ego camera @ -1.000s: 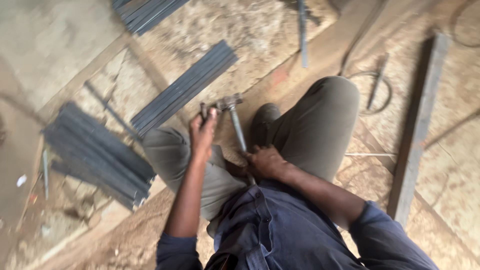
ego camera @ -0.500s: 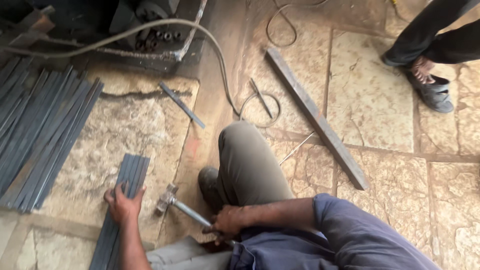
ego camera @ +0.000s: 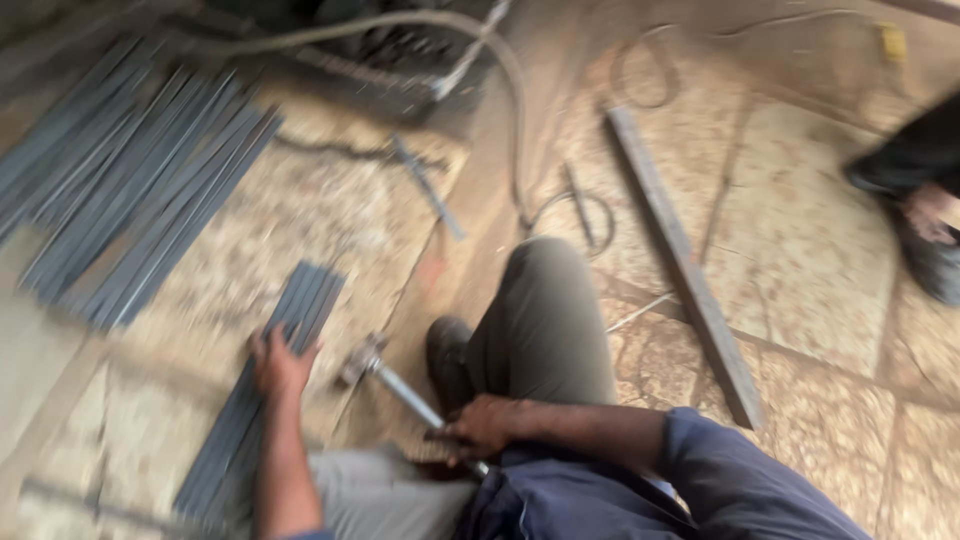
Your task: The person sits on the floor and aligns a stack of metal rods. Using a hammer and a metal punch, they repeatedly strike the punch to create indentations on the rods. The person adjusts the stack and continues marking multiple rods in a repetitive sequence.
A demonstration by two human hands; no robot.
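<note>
Grey flat steel strips [ego camera: 262, 400] lie bundled on the stone floor [ego camera: 800, 250], and the left hand [ego camera: 280, 362] rests on them with fingers pressed together (blur hides detail). Right hand [ego camera: 483, 428] wraps closed round the metal-handled hammer [ego camera: 392, 385], its head just beside the strips. A long steel bar [ego camera: 685, 265] lies well apart.

Seen from a single head-worn camera, looking steeply down over the wearer's own lap and knee to a stone floor [ego camera: 800, 240]. Close on the left hand [ego camera: 280, 362] and right hand [ego camera: 487, 425] low in frame; wider on rods [ego camera: 130, 200] upper left and another person's foot [ego camera: 925, 230] at right edge. Blurred throughout.
</note>
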